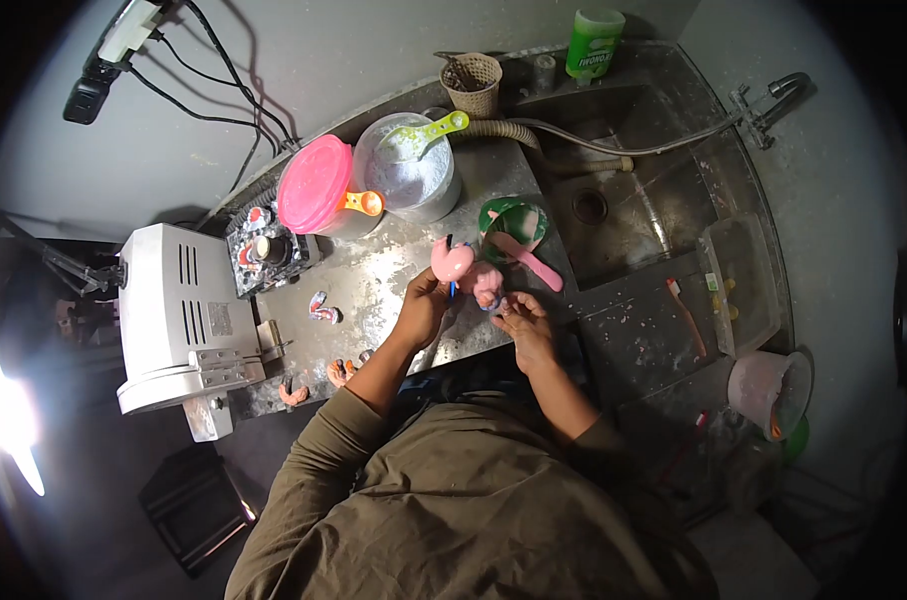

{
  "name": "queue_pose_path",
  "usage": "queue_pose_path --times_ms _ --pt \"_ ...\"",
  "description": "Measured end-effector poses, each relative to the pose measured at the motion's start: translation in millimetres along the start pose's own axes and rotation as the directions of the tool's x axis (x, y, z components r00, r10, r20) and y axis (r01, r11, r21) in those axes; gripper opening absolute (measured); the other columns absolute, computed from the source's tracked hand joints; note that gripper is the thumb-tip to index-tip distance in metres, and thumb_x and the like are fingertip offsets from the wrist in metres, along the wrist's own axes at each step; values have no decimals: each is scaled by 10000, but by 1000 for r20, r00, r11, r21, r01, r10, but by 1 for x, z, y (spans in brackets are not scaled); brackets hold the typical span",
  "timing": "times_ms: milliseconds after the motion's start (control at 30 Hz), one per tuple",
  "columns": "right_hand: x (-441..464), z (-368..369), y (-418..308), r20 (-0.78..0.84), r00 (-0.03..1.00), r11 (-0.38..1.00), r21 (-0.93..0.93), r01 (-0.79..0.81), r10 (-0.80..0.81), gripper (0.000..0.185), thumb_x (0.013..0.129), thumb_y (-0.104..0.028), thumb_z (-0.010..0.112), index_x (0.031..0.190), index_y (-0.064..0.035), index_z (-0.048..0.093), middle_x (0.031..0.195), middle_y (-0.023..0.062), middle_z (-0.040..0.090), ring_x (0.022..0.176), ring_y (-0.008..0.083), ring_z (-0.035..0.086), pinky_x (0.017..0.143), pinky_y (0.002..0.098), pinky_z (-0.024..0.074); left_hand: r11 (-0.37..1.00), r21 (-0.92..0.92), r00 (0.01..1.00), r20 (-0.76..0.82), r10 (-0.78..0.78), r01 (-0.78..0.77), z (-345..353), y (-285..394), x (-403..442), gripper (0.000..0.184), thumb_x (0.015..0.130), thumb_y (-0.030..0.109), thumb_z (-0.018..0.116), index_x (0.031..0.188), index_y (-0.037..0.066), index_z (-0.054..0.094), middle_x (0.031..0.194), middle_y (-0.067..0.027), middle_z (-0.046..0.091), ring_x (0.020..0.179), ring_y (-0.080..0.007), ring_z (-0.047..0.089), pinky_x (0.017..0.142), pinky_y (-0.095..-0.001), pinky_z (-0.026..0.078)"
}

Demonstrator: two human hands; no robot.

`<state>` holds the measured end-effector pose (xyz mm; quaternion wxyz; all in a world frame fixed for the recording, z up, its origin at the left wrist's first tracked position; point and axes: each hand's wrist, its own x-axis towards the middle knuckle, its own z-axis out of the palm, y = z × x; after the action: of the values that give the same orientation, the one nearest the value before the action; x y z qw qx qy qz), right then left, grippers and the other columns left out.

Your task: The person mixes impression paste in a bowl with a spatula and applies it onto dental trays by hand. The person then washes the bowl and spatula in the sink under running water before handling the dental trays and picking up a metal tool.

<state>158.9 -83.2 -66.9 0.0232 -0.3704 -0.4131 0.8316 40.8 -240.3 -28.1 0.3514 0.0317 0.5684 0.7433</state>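
My left hand (424,308) is closed, thumb and fingers gripping the near edge of a smooth, rounded pink piece (452,262); a narrow blue strip shows under it. Just right of that is a lumpy pink piece (486,283) with bluish bits along its lower edge. My right hand (526,328) has its fingertips closed at this lower edge. Whether the two pink pieces are joined, I cannot tell. Beyond them, a green mixing bowl (496,212) sits on the counter, with a pink-coated spatula (536,266) lying over its near side.
A pink-lidded tub (316,185) and an open tub of white powder (409,180) holding a green scoop (424,135) stand behind. A white machine (184,310) is at left, a sink (614,130) at right. Small dental-looking pieces (324,308) lie near the front-left counter edge.
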Motion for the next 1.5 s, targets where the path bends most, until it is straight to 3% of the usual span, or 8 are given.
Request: queue_pose_path --times_ms 167,333,667,867,1033,1100,1367,1500 --pt "2 12 -8 357 917 927 374 34 -178 315 911 -93 650 1195 -86 514 1082 34 589 997 169 605 905 379 523 985 -168 998 -43 43 -49 16 34 -19 311 1000 99 462 1294 33 544 1309 -84 573 1161 -217 564 982 -422 463" --pt "1 37 -44 540 797 931 357 74 -270 619 835 -372 744 1309 -81 472 1236 51 553 1183 177 530 1029 362 420 967 -209 989 -3 149 -146 24 57 -33 338 1006 149 462 1315 21 510 1317 -126 556 1185 -276 549 1015 -510 444" --pt "-14 64 -86 563 809 848 502 -171 -171 754 867 -452 670 1401 -18 361 1390 157 469 1265 316 501 1052 479 462 939 -292 983 -77 168 -183 45 107 -55 383 973 121 512 1326 -24 475 1374 -195 495 1246 -363 505 1031 -567 420" --pt "-13 39 -120 561 808 889 445 -109 -182 771 920 -554 530 1405 13 335 1433 208 406 1283 365 476 1055 529 447 964 37 964 7 265 -265 35 141 -63 308 996 174 511 1200 -41 596 1107 -46 611 895 -78 529 772 -228 404" --pt "-16 34 -167 598 794 933 337 -123 -112 795 933 -588 457 1437 2 284 1446 234 385 1281 428 459 1024 563 460 938 45 939 24 344 -345 14 138 -52 277 900 78 493 1054 -100 639 1133 -148 632 1045 -204 593 928 -316 430" --pt "-19 42 -181 586 800 965 259 -37 -126 794 933 -586 473 1427 11 302 1442 225 393 1243 403 509 994 563 484 914 -227 938 12 347 -335 13 135 -49 148 851 67 526 839 -38 629 959 -86 620 788 -134 546 704 -268 421" --pt "-49 110 -239 793 561 835 -129 535 -236 782 675 -207 854 1311 92 509 1285 186 566 1154 238 577 994 384 462 899 -364 966 3 260 -241 1 147 -45 122 678 110 504 624 3 527 655 -72 529 585 -152 479 571 -306 407" --pt "-54 143 -258 962 159 271 -96 958 -222 810 607 -155 889 1290 86 526 1228 226 597 1114 279 612 941 371 501 870 -474 962 149 228 -133 -3 156 -38 86 657 117 525 662 33 545 668 -39 521 622 -139 497 585 -296 411"
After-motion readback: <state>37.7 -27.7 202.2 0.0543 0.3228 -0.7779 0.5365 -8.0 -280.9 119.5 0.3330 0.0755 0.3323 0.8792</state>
